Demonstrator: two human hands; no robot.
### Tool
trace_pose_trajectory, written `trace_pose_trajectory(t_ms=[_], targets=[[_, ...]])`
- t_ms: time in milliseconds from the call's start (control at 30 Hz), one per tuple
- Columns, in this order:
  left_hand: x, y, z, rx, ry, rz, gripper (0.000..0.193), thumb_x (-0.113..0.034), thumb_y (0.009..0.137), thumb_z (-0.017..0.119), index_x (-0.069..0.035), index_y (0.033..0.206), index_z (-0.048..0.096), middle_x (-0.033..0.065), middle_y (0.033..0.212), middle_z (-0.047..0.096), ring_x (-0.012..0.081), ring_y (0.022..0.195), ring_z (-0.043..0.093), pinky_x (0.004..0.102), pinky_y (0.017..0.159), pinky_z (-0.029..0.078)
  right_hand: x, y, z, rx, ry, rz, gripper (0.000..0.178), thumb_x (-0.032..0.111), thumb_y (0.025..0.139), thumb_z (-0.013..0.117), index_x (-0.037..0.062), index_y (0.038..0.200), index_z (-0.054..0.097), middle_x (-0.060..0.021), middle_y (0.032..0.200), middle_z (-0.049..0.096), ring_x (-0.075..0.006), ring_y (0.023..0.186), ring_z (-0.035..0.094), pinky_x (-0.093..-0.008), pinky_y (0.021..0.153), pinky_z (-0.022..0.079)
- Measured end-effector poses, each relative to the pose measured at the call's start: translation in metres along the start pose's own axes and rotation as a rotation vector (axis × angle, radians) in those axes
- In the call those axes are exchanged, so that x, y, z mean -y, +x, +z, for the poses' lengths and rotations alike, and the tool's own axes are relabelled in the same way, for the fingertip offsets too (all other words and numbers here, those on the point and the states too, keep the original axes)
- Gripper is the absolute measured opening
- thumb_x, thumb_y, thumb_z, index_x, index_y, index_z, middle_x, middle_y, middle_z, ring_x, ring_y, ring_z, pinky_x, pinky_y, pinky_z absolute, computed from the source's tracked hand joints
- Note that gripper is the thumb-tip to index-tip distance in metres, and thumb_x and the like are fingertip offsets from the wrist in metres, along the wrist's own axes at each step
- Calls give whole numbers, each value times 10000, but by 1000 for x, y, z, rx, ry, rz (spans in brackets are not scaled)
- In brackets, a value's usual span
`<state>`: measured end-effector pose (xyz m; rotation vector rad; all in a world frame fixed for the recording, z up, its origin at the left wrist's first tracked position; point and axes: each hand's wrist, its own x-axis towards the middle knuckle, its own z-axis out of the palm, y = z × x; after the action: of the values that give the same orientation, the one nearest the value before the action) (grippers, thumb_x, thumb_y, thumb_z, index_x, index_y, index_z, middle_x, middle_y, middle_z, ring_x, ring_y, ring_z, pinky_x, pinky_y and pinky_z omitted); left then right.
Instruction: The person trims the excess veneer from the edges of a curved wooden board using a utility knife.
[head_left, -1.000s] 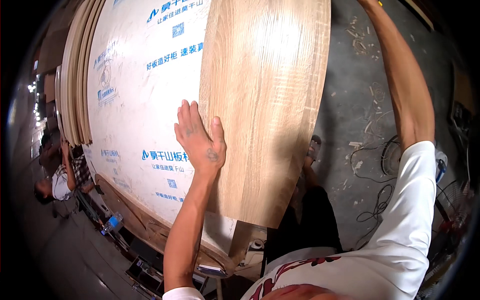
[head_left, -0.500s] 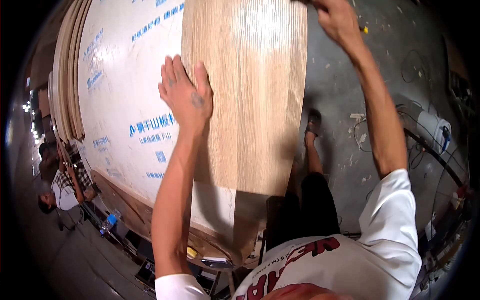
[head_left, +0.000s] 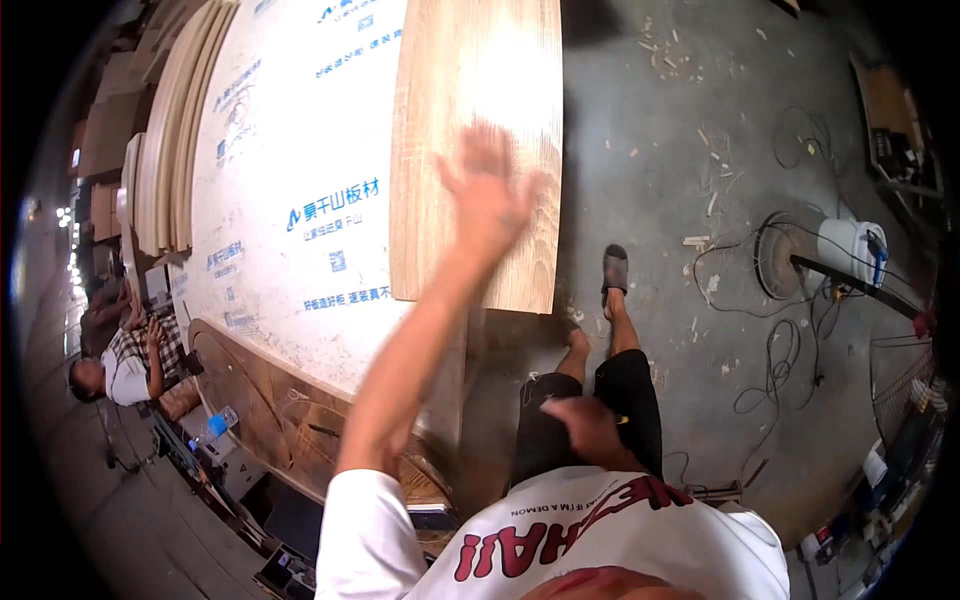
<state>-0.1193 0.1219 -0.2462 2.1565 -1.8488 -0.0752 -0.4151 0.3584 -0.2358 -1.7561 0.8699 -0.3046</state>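
Left hand, fingers spread wide over the wood-grain board along the right edge of the white panel, probably steadies best palm-flat.

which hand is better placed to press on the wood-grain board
Left, probably: the left hand is spread over the wood-grain board, though blur hides any contact; the right hand is down by the black shorts.

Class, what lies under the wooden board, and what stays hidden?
A white panel, printed in blue, seems to run under the wooden board, showing past its left edge and near end. The covered surface cannot be seen.
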Motion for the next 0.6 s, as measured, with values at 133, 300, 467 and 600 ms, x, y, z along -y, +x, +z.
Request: trace_pose_trajectory(t_ms=[133,300,467,600], targets=[[-43,-58,-15,127,61,-80,857,-249,870,650,12,1562,219,215,1653,118,465,1509,116,791,1088,73,-21,26,-51,-461,383,429,329,93,1034,499,13,1347,559,-131,990,728,-205,915,704,-321,833,538],[-62,-55,-21,97,231,-30,727,-25,869,529,106,1519,228,271,1630,138,533,1477,152,825,1044,158,-37,25,-119,-602,587,345,463,73,1005,529,46,1458,441,-95,940,651,-150,793,626,-277,707,516],[-10,-119,-90,238,121,126,819,-6,818,559,108,1536,182,291,1611,166,536,1457,211,769,1051,255,-25,38,-118,-666,806,530,548,50,957,545,64,1481,385,-120,924,666,-188,732,644,-311,637,531],[43,-157,-114,314,-228,204,752,34,878,476,9,1573,189,293,1607,204,430,1508,192,667,1153,172,-11,65,-131,-602,1008,586,635,7,909,582,68,1487,327,-168,922,671,-255,752,675,-357,629,560]])
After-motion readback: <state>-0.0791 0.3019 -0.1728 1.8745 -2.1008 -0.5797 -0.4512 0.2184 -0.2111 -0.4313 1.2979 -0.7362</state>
